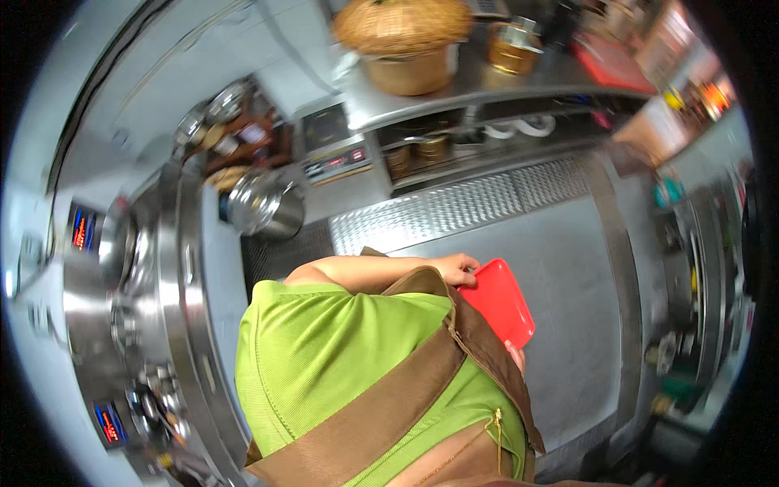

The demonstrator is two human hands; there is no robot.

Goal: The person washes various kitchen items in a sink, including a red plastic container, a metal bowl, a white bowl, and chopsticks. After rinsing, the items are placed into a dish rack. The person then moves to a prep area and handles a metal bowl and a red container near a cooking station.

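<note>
A red plastic tray [500, 301] with rounded corners is held in front of my body, over the grey floor. My left hand [459, 268] grips its upper left edge, the fingertips curled against the rim. At the tray's lower corner, the fingers of my right hand [516, 354] hold the edge. My brown apron [487, 329] hides the rest of that hand and part of the tray's near side.
A steel counter [468, 100] carries a woven basket lid [401, 27] on a round container and a brass-coloured pot [514, 52]. Beside it sits an induction cooker [335, 152]. A steel pot [274, 204] stands left of that. Textured metal plating [426, 210] borders the floor.
</note>
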